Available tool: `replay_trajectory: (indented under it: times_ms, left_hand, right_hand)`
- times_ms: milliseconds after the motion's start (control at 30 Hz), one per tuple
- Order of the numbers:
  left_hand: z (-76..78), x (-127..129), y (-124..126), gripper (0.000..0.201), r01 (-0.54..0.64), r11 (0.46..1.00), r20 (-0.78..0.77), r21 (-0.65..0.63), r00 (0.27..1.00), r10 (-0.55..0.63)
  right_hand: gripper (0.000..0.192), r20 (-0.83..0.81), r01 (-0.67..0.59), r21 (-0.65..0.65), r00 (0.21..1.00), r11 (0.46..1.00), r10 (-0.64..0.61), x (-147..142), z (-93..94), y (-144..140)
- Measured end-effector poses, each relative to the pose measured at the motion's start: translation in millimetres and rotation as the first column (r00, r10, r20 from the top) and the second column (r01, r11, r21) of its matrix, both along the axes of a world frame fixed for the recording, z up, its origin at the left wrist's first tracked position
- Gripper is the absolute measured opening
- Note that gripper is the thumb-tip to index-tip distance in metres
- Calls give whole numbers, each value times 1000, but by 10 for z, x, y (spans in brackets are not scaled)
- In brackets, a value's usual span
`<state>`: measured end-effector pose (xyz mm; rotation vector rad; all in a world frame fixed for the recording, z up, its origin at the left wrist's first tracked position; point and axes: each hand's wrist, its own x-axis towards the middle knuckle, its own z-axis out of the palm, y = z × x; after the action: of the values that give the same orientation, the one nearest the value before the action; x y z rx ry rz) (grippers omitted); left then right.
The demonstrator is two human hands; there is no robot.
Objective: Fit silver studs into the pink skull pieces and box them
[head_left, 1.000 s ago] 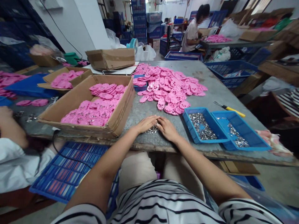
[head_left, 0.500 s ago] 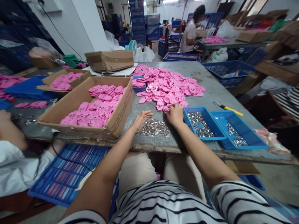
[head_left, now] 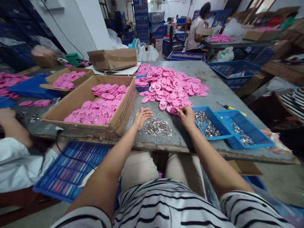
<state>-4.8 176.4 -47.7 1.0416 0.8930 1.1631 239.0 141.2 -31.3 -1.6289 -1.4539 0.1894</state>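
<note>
Fingers spread and palm bare, my left hand (head_left: 142,118) rests at the left edge of a small heap of shiny metal pieces (head_left: 158,127). My right hand (head_left: 188,117) has its thumb and fingers closed on the edge of a flat pink skull-shaped piece (head_left: 172,110). That piece lies at the near edge of a large pile of similar pink pieces (head_left: 168,84). Just right of my right hand stands a blue tray (head_left: 207,123) of small metal parts. The fingertips partly cover the pink piece's right end.
An open cardboard box (head_left: 123,109) of pink pieces stands on my left. A second blue tray (head_left: 257,129) and a yellow-handled tool (head_left: 230,108) are at right. Someone's arm (head_left: 14,125) reaches in at far left. Another person (head_left: 196,31) works farther back.
My right hand has moved right, toward the blue tray, and the pink piece at its fingers has come slightly right. My left hand has turned a little, palm more exposed.
</note>
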Motion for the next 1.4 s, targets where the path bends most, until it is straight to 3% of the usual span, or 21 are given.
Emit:
replay_trajectory:
  times_ms: [133,200,267,300,367,433,500,533,567,633,700,767,833,933,1133,1267,1333,1400]
  left_hand:
    - [10,-45,-97,61,-143,967,-115,210,979,170]
    - [50,-64,-266,61,-174,882,-201,439,937,285]
    - [100,-37,-524,60,-51,722,-330,690,866,376]
    - [122,0,-673,61,49,657,-394,752,833,389]
    - [151,111,-967,73,229,592,-516,773,770,376]
    - [153,236,-1203,73,320,607,-594,727,737,322]
    - [137,325,-1349,55,323,697,-611,640,765,206]
    - [128,348,-1390,48,287,765,-591,576,793,147]
    - [121,358,-1416,44,228,837,-549,497,830,100]
    - [120,352,-1442,36,59,956,-409,288,910,67]
    - [140,332,-1463,28,-66,997,-215,44,974,74]
    - [169,319,-1494,25,-79,984,-30,-161,997,75]
    - [196,313,-1528,27,-40,957,92,-286,993,69]
    - [215,308,-1558,30,-9,928,168,-372,983,77]
    - [221,299,-1580,28,-22,912,154,-411,984,93]
    - [221,298,-1613,28,-8,915,130,-402,989,65]
    - [214,303,-1624,29,4,922,117,-387,992,45]
    - [208,319,-1627,30,22,929,103,-368,994,17]
  right_hand:
    - [22,-244,19,88,970,996,3,-88,182,-241]
    - [26,-381,-30,76,923,997,57,-139,285,-406]
    - [32,-523,-135,31,842,990,131,-208,379,-603]
    - [36,-598,-197,9,785,980,163,-255,419,-707]
    - [41,-740,-326,-26,642,945,201,-375,487,-907]
    - [45,-838,-459,-60,505,886,205,-497,526,-1061]
    - [46,-883,-572,-84,422,816,205,-563,519,-1136]
    - [47,-885,-591,-92,418,801,207,-560,491,-1140]
    - [47,-869,-576,-102,448,811,209,-534,445,-1125]
    - [41,-767,-451,-150,614,880,184,-432,306,-1062]
    - [25,-529,-290,-234,839,928,128,-318,136,-998]
    - [11,-221,-202,-300,966,932,138,-258,-18,-966]
    - [4,31,-170,-335,981,927,191,-271,-123,-966]
    - [5,260,-111,-351,942,930,211,-368,-187,-977]
    - [15,437,-64,-320,875,945,207,-443,-225,-957]
    - [15,350,-104,-316,911,943,218,-364,-223,-939]
    - [14,195,-125,-303,962,945,189,-320,-185,-930]
    - [16,-60,-172,-319,985,932,161,-293,-123,-939]
